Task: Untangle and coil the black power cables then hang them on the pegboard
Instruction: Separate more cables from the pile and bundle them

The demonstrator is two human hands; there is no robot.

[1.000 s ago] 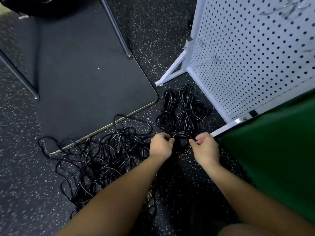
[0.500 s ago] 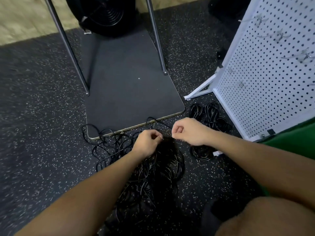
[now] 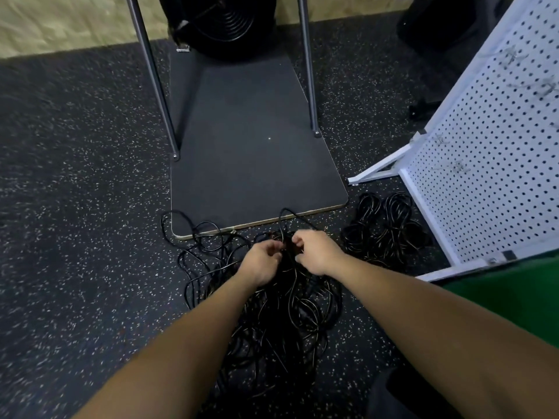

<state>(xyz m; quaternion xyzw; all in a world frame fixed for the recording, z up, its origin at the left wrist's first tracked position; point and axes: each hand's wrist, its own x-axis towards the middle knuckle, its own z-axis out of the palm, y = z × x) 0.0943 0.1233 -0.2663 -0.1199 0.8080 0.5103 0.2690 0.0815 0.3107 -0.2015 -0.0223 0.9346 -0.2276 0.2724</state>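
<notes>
While both hands meet at the far edge of a tangled cable pile (image 3: 272, 309), two coiled bundles (image 3: 384, 228) lie to their right.

Left hand (image 3: 261, 261) and right hand (image 3: 316, 252) have fingers curled in, apparently pinching black cable between them. Most of the tangle sprawls back toward the person, under the forearms, on the speckled floor (image 3: 75, 207). Farther right, beyond the bundles, stands the white pegboard (image 3: 484, 164), nearer the right hand.
</notes>
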